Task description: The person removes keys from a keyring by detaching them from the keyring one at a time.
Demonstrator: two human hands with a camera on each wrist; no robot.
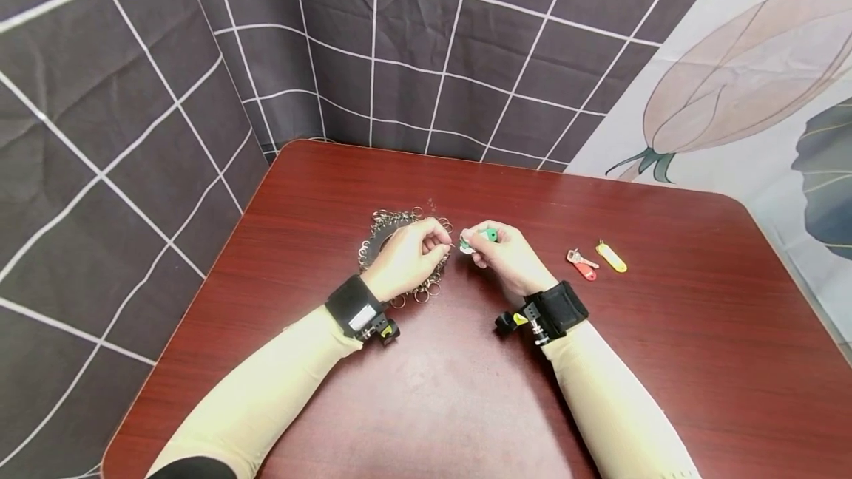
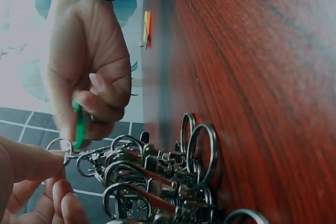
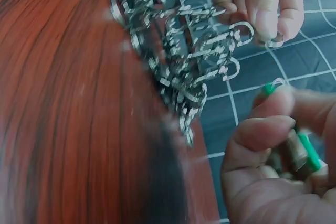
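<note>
My left hand (image 1: 414,251) pinches a small metal ring (image 2: 59,139) between thumb and fingertips, over the near side of a round rack hung with metal clasps and rings (image 2: 157,179). Facing it, my right hand (image 1: 511,256) grips a green key tag (image 1: 491,234), with a thin wire loop (image 3: 278,81) at the tag's end. A metal piece (image 3: 295,155) shows among the right fingers, mostly hidden by them. In the right wrist view the left hand's ring and the tag's loop are a short gap apart.
Right of my right hand, a red key tag (image 1: 586,272) with a key (image 1: 583,259) lies on the reddish-brown table (image 1: 413,390). Beside it is a yellow key tag (image 1: 611,257). Dark grid-patterned cloth (image 1: 413,43) hangs behind and to the left.
</note>
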